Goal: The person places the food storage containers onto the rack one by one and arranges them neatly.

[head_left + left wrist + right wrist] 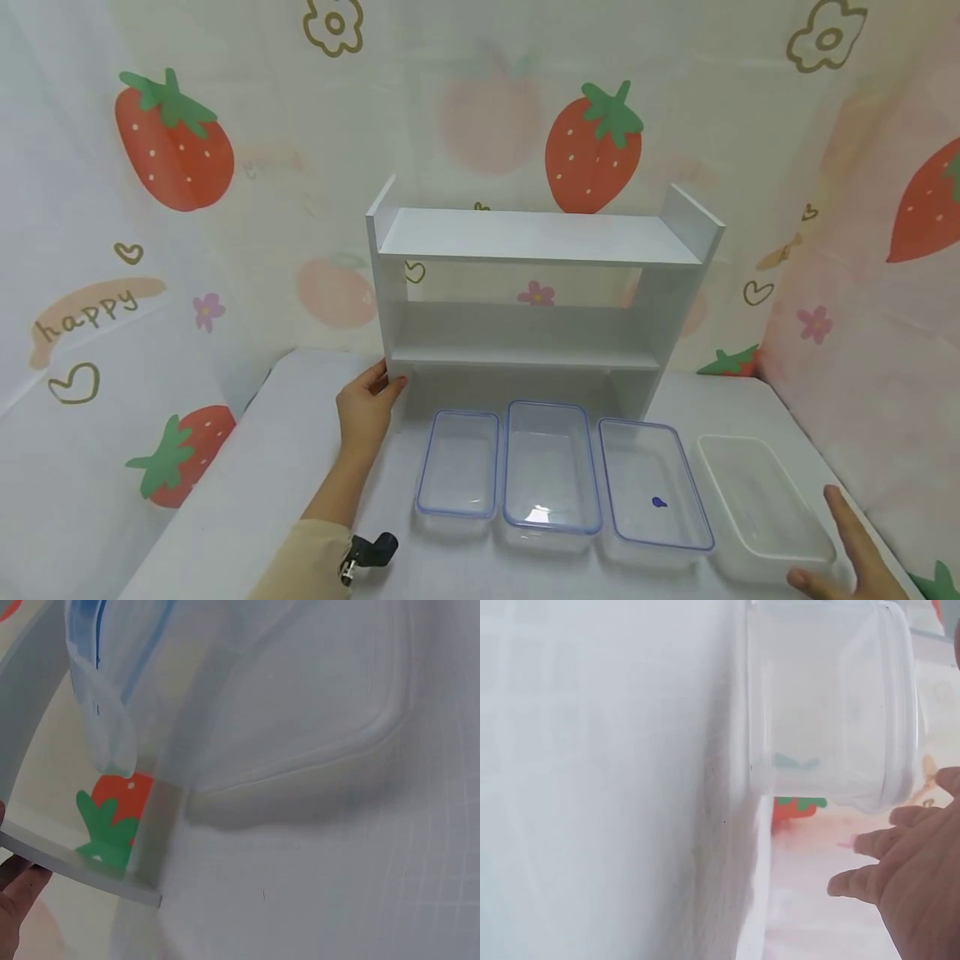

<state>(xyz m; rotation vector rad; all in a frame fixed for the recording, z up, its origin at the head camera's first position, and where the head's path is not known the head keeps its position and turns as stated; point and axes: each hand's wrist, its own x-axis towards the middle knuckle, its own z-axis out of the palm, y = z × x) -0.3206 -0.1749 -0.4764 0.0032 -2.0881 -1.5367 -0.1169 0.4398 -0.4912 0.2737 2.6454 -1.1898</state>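
Observation:
A white shelf unit (525, 335) with raised side panels stands at the back of the table. My left hand (367, 408) holds the lower part of its left side panel, thumb at the front edge and fingers on the outer side. The left wrist view shows fingers (22, 889) against that panel (82, 871). At the lower right, my right hand (858, 554) hovers with its fingers spread, holding nothing. Nearest to it is a clear container with a whitish rim (772, 500); in the right wrist view the hand (922, 870) is beside this container (825, 705), apart from it.
Three clear containers with blue rims, the left (457, 467), middle (551, 471) and right (652, 475), stand in a row before the shelf. A small blue mark (659, 502) shows in the right one. Strawberry-printed cloth (285, 167) surrounds the white-covered table (277, 433).

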